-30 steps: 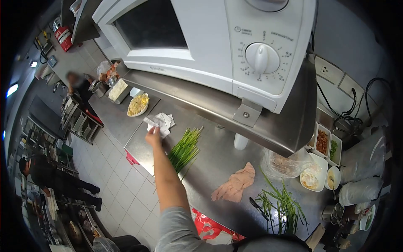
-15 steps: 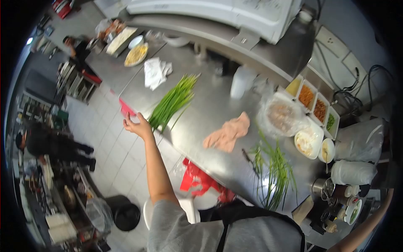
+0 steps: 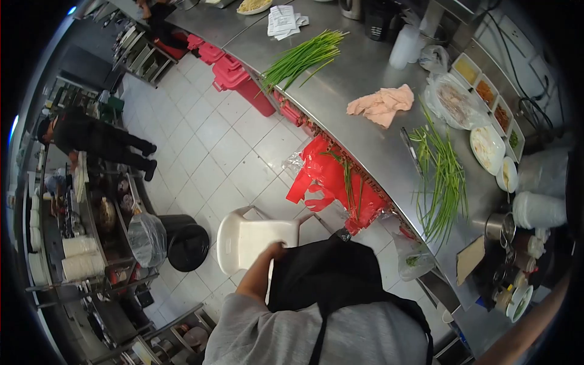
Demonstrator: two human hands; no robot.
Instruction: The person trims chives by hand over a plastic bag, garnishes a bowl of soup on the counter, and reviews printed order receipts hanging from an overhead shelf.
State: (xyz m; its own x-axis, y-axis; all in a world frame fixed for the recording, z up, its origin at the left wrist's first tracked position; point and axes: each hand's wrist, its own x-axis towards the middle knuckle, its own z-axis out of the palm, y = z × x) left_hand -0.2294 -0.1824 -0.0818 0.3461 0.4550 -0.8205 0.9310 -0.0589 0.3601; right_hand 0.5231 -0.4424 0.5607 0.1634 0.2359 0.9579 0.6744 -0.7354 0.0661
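Observation:
Near the edge of a white plastic chair (image 3: 234, 243), my left hand (image 3: 275, 250) is closed beside the black apron (image 3: 322, 267); what it holds, if anything, is hidden. Of my right side only the forearm shows at the lower right, and the hand is out of sight. On the steel counter (image 3: 365, 67) lie a bundle of green stalks (image 3: 304, 58), a crumpled pink cloth (image 3: 383, 106), a dark knife (image 3: 411, 146) and a looser pile of green stalks (image 3: 439, 182). Papers (image 3: 285, 22) rest at the back.
A red bag (image 3: 328, 182) hangs at the counter's edge, near red bins (image 3: 237, 82). Food trays (image 3: 485, 92) and a white dish (image 3: 487, 149) stand on the right. A black bin (image 3: 187, 246) is on the floor. A person in dark clothes (image 3: 91, 137) stands at left.
My left hand has moved from the papers, past the stalks, down to the apron and chair. The view has tilted down, showing more floor and the chair. The papers stay on the counter.

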